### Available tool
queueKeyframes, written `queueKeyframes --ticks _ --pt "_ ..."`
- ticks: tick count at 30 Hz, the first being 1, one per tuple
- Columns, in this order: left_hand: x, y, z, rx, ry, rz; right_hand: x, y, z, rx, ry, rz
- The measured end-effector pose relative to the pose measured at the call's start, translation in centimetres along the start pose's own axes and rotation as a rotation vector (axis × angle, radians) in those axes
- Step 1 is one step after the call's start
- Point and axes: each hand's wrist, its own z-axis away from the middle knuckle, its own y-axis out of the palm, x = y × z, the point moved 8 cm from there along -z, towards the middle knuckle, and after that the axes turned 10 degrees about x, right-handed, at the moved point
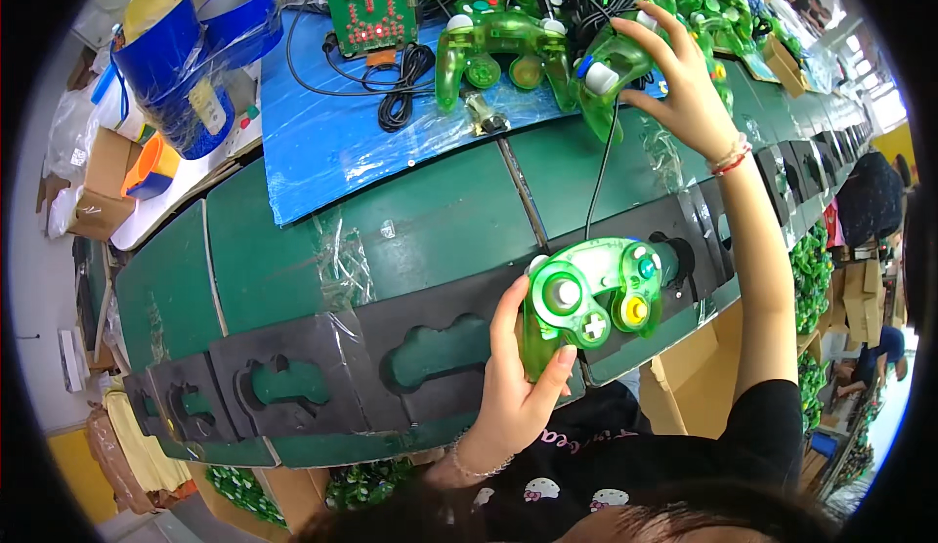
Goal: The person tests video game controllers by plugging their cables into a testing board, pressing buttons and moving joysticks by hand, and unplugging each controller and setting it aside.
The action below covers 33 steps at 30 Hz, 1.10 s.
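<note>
My left hand [518,377] grips the left handle of a translucent green game controller [591,294], its face with grey stick, white cross pad and yellow stick turned up. A black cable [603,172] runs from its top toward the pile of controllers. My right hand [684,89] is curled round another green controller [608,79] with a white stick, at the pile's near edge; a black cable bundle lies beside the fingers. Left of it a further green controller [503,50] lies on the blue board [332,143].
A green circuit board [373,11] with red lights stands on the blue board. Black trays [293,377] with controller-shaped cutouts line the green conveyor [420,196]. Blue tubs [161,55] stand far left. Cardboard boxes [699,372] sit below the conveyor's near edge.
</note>
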Motion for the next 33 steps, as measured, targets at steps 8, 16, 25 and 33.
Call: queueKeyframes --ticks 8,16,25,33 --pt "0.7 0.2 0.0 0.038 -0.008 0.070 0.3 -1.3 -0.1 0.004 -0.139 0.377" --pt "0.0 0.9 -0.1 0.043 0.089 -0.136 -1.7 -4.8 0.6 -0.122 -0.114 -0.040" --pt "-0.4 1.7 0.2 0.108 0.241 -0.170 -7.7 -3.3 0.0 0.004 0.080 -0.461" --pt "-1.5 3.0 -0.2 0.022 0.364 -0.643 -2.9 -5.9 -0.2 -0.217 0.002 -0.270"
